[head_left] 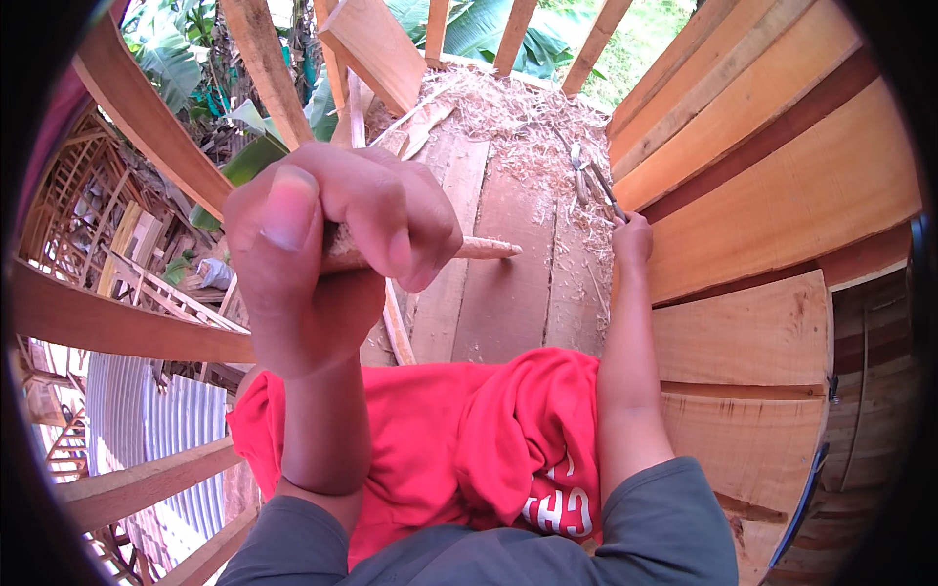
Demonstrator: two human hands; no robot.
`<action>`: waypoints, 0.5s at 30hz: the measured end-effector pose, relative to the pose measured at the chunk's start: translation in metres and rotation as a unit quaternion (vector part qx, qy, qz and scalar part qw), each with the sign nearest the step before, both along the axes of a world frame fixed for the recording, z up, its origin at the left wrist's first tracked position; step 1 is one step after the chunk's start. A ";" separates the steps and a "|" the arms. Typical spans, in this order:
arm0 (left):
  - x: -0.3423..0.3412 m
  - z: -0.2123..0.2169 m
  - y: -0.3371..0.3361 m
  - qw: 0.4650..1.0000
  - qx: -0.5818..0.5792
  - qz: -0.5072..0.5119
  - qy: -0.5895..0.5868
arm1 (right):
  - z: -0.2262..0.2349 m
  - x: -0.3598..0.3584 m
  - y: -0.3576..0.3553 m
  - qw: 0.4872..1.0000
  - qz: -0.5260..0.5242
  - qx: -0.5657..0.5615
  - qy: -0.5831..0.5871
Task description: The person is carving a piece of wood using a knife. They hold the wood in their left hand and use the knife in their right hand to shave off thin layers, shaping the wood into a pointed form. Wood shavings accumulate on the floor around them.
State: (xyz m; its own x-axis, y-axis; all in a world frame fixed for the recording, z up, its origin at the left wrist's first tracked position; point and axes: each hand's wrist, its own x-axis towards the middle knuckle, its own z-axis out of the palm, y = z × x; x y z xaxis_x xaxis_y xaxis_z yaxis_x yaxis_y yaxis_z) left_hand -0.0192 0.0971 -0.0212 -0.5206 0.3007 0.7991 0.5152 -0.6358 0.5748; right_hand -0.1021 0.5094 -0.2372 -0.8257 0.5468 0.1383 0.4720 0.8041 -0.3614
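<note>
My left hand point(337, 230) is raised close in front of me. Its fingers are wrapped round a pale wooden stick point(486, 249), whose narrow end sticks out to the right and is tapered. Most of the stick is hidden by the fist. Farther off at the right, my right hand point(633, 241) is closed on the thin handle of a dark metal tool point(592, 184). That tool points away over the shavings beside the plank wall, and its exact kind is unclear.
Curly wood shavings point(508, 107) cover the far end of the plank floor point(508, 303). Wooden posts and rails point(147, 327) stand at the left, and a plank wall point(762, 186) rises at the right. Red cloth point(430, 410) lies over my lap. Corrugated metal sheet point(161, 420) shows outside.
</note>
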 end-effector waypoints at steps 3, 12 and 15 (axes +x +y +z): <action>-0.002 0.002 -0.001 1.000 -0.006 -0.012 0.003 | 0.000 0.001 0.017 0.990 0.131 -0.019 -0.056; -0.001 0.002 0.001 1.000 -0.013 -0.017 0.006 | -0.010 -0.003 -0.010 0.999 -0.024 0.024 -0.021; 0.000 0.002 0.001 1.000 -0.014 -0.005 0.004 | -0.003 -0.007 0.001 0.996 0.043 -0.024 -0.080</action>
